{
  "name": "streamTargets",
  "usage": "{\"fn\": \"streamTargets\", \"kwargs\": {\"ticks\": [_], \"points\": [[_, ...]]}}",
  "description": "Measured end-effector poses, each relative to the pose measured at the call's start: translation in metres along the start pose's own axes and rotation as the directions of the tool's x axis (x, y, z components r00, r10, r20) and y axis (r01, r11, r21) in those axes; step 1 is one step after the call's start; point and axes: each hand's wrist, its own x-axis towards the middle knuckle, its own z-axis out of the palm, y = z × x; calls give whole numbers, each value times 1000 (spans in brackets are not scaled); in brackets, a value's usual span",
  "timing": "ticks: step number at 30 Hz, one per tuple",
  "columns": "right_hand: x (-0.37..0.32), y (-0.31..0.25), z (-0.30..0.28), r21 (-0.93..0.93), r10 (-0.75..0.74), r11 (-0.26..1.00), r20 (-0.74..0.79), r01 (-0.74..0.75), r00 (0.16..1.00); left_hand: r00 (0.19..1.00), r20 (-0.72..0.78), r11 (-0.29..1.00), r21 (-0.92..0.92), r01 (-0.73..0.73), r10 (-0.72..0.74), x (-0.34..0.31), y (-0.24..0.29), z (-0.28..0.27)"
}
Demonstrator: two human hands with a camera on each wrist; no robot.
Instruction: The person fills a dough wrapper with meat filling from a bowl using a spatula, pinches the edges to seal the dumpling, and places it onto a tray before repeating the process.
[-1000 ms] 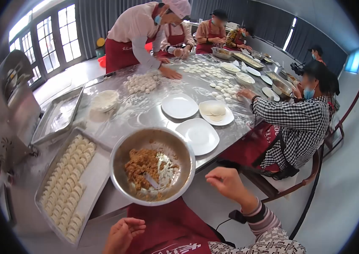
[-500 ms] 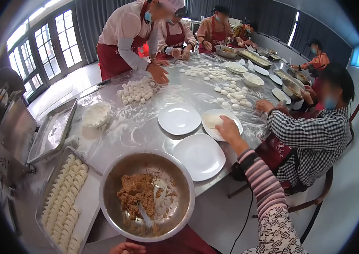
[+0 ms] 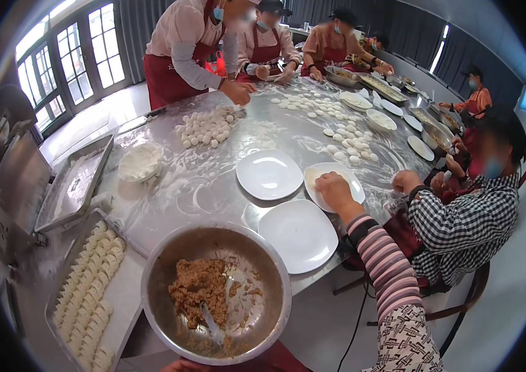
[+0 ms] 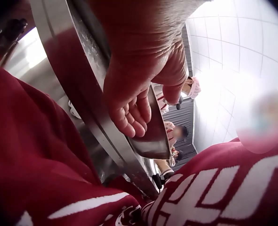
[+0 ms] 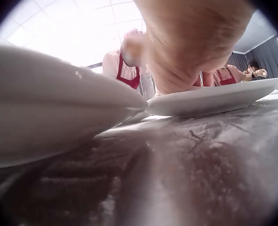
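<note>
My right hand (image 3: 335,191) reaches over a white plate (image 3: 355,180) that holds pale round dumpling wrappers (image 3: 310,177). Its fingertips come down at the wrappers, and the back of the hand hides whether they pinch one. In the right wrist view the hand (image 5: 190,42) overlaps the plate's raised rim (image 5: 209,102). Close to me is a steel bowl (image 3: 162,273) with brown minced filling (image 3: 198,285) and a pale-handled utensil (image 3: 211,323) stuck in it. My left hand (image 4: 141,70) hangs beside the bowl's outer side, its fingers loosely bent and holding nothing.
Two bare white plates (image 3: 269,175) (image 3: 298,235) lie beside the bowl. A tray (image 3: 128,297) with rows of shaped dumplings is at left, near a flour bowl (image 3: 141,162). Dough pieces (image 3: 206,128) dot the floury steel table. Several people in aprons work around it.
My right hand has reached forward from near my body to the plate of wrappers and stays there. My left hand has dropped lower, beside the bowl. The view has shifted with my head.
</note>
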Motion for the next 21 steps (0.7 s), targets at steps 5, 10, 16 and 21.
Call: {"fn": "streamTargets", "kwargs": {"ticks": [5, 10, 16, 21], "points": [[-2, 4, 2, -27, -39, 999, -151, 35, 988, 1000, 4, 1000, -9, -16, 16, -4, -3, -2], [-18, -44, -39, 224, 34, 974, -256, 25, 966, 999, -21, 999, 35, -40, 40, -13, -2, -2], [-62, -103, -51, 825, 226, 559, -62, -77, 972, 998, 33, 996, 59, -61, 59, -14, 6, 12], [-70, -108, -81, 756, 303, -545, 580, -362, 756, 991, 113, 996, 47, -82, 76, -18, 10, 22]]}}
